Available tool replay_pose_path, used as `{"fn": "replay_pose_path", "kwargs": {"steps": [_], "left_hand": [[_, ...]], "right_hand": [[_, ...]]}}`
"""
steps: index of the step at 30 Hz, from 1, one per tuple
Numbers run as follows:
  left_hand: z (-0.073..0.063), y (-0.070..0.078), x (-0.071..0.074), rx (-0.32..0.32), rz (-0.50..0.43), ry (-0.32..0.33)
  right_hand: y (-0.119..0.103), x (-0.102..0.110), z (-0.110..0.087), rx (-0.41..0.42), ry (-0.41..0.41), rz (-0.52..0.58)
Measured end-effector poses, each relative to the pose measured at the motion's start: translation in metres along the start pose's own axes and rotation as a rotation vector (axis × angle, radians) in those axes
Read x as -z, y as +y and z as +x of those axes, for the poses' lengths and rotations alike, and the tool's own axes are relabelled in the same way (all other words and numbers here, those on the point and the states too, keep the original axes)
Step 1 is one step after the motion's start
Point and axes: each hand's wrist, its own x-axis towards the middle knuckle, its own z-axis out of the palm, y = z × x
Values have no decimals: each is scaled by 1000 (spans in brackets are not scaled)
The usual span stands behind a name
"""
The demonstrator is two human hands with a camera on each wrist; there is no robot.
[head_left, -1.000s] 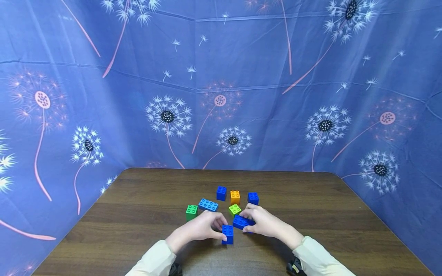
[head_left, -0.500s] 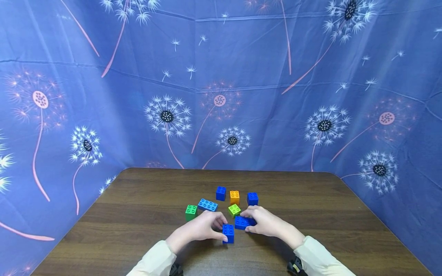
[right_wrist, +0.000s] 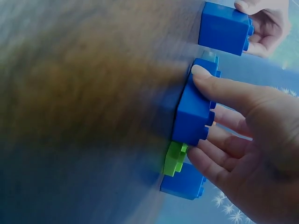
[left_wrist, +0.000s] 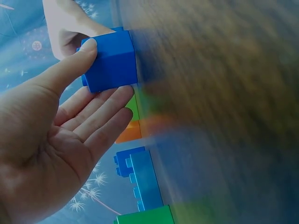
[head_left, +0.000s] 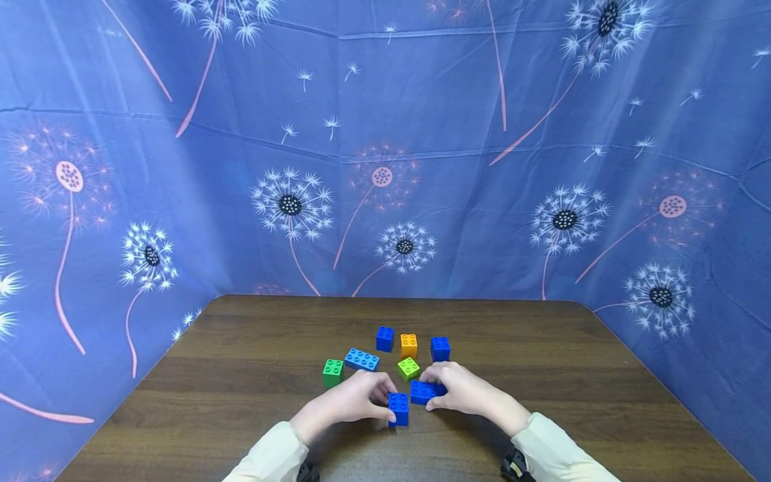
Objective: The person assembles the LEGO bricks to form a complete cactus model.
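Note:
My left hand [head_left: 364,396] holds a square blue toy brick [head_left: 397,410] near the front of the group, thumb on its near side and fingers behind. In the left wrist view the thumb [left_wrist: 87,46] presses on this brick [left_wrist: 112,63]. Just to its right, my right hand [head_left: 454,388] pinches a longer blue brick [head_left: 421,392], whose right end the hand partly covers. From the right wrist view, the thumb lies across the long brick's side [right_wrist: 191,112], with the fingers on its far side. A gap separates the two bricks in the head view.
Behind the hands stand a lime brick [head_left: 408,368], an orange brick [head_left: 409,346] and two square blue bricks, one left [head_left: 385,339] and one right [head_left: 440,348]. Left of them are a light blue long brick [head_left: 362,359] and a green brick [head_left: 333,373]. A patterned cloth hangs behind the wooden table [head_left: 271,328].
The long blue brick has shifted slightly right and toward me in my right hand, and its angle has straightened. My left hand and its brick have hardly moved.

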Motion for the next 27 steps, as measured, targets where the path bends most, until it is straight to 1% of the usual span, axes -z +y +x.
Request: {"fn": "replay_pose_path", "kwargs": {"steps": [4,8,15,18,23,27], "left_hand": [[0,-1,-1,-2,7,1],[0,-1,-1,3,11,-5],[1,-2,-1,17,-3,-10],[0,-2,0,27,-16,-7],[-2,-2,-1,36,-56,7],[-2,-2,-1,33,-64,16]], "right_hand": [[2,3,-2,-6,6,3],[4,10,-4,-11,34,6],[3,20,-10,56,109,-26],[0,23,-13,64,127,-34],[-6,28,-16,44,124,-31],[-10,30,-17,43,130,-39]]}}
